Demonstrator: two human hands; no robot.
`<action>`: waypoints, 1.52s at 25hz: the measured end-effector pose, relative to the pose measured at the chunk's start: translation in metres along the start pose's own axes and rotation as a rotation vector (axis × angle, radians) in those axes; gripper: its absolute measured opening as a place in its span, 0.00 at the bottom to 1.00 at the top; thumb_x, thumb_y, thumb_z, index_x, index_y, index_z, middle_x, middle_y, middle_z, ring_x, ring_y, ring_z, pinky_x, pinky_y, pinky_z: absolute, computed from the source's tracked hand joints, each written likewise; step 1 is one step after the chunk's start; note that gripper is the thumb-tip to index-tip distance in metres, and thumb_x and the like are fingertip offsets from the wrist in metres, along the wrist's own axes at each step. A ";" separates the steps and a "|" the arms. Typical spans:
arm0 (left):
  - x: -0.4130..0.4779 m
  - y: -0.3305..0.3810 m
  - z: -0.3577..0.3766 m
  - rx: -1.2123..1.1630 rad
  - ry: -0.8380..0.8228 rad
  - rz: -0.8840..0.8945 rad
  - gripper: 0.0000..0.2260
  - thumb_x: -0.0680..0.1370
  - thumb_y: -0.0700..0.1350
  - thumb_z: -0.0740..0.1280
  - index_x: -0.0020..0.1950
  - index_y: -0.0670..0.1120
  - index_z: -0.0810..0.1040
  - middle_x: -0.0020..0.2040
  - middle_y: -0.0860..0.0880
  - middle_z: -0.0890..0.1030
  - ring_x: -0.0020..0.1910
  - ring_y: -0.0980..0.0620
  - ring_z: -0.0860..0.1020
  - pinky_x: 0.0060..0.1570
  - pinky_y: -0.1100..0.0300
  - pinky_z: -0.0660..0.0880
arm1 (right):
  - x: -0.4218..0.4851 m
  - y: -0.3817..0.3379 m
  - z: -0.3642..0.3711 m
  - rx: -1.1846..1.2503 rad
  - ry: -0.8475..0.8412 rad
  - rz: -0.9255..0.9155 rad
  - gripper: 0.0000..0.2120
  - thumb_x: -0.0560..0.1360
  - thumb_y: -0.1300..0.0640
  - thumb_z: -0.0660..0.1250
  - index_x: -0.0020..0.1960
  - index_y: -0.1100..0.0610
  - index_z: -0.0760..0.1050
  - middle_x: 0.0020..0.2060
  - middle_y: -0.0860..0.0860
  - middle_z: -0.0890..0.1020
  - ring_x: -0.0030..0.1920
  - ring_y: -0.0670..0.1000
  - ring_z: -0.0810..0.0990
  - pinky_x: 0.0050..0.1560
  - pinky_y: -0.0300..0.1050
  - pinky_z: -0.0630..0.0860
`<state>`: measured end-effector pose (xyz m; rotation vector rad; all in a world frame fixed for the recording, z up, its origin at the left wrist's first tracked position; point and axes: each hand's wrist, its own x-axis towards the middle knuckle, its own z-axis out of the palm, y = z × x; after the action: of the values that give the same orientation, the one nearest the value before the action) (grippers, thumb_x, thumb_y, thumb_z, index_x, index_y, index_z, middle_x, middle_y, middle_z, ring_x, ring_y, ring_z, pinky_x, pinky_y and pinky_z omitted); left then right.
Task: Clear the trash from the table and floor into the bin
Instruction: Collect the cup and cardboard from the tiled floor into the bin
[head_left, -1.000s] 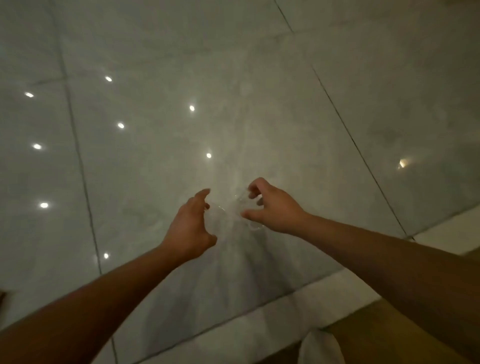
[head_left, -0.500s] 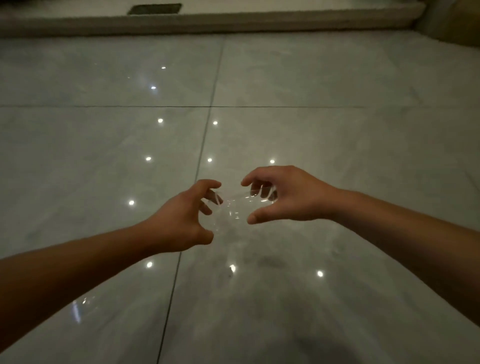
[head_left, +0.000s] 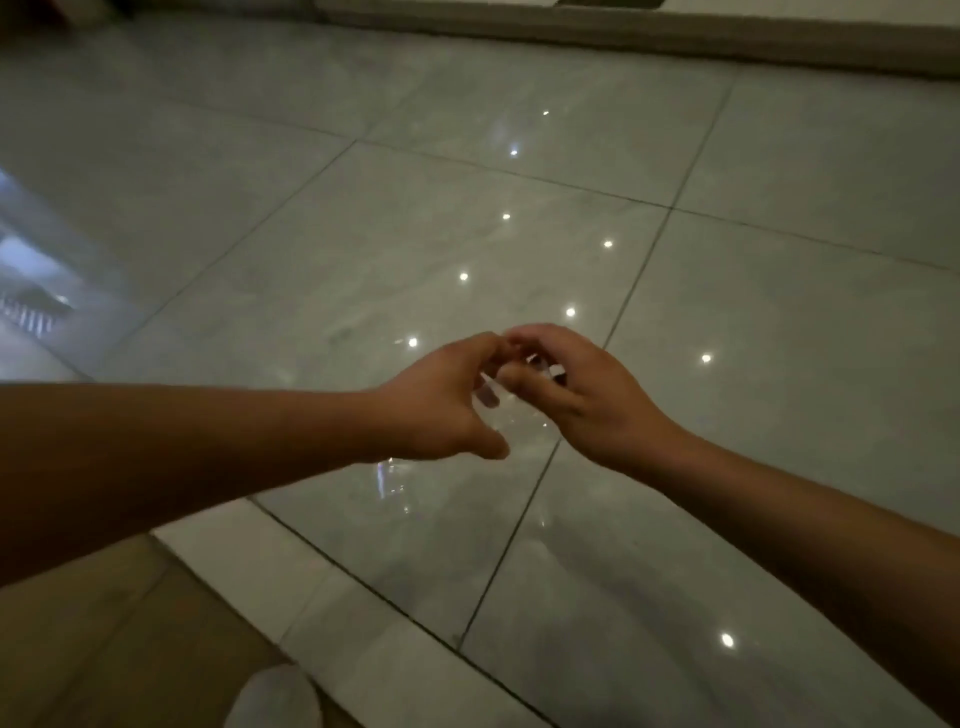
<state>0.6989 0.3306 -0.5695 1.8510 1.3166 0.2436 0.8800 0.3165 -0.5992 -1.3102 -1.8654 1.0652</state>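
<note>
I see two hands, both bare, meeting above the floor at scene centre. Left hand: fingers curled, thumb out toward the near side, fingertips touching the right hand's; they pinch one clear wrapper, a see-through plastic piece, hard to make out. Right hand: fingers bent in a loose claw, tips on the same wrapper's far end; a small white glint shows between its fingers, I cannot tell what it is. So one wrapper, held by both hands between them, off the floor. A faint clear glint shows just under the left wrist; cannot tell whether it is plastic or reflection. Floor is glossy grey tile with about ten light spots reflected. One white shoe tip at the near edge, left of centre.
</note>
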 end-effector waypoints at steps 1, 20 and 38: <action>-0.001 -0.007 -0.010 -0.053 0.007 -0.016 0.30 0.62 0.42 0.80 0.59 0.55 0.72 0.51 0.60 0.79 0.47 0.63 0.80 0.39 0.69 0.78 | 0.005 -0.004 0.009 0.105 0.010 0.059 0.32 0.71 0.30 0.55 0.69 0.46 0.68 0.62 0.45 0.76 0.59 0.44 0.75 0.59 0.46 0.75; -0.071 -0.239 -0.088 -0.368 0.296 -0.340 0.37 0.61 0.39 0.80 0.64 0.61 0.72 0.54 0.53 0.81 0.52 0.53 0.80 0.46 0.56 0.80 | 0.048 0.040 0.237 -0.633 -0.196 0.424 0.40 0.62 0.24 0.62 0.60 0.53 0.64 0.54 0.51 0.73 0.52 0.55 0.76 0.41 0.49 0.73; -0.029 -0.158 -0.052 -0.058 0.040 0.009 0.39 0.65 0.45 0.77 0.70 0.65 0.64 0.62 0.56 0.75 0.57 0.56 0.77 0.50 0.62 0.78 | 0.080 -0.022 0.090 -0.432 -0.286 -0.036 0.42 0.57 0.26 0.69 0.66 0.42 0.63 0.54 0.41 0.76 0.46 0.40 0.75 0.43 0.36 0.74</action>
<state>0.5468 0.3492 -0.6408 1.8115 1.3156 0.3221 0.7697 0.3645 -0.6205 -1.4061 -2.4255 0.8963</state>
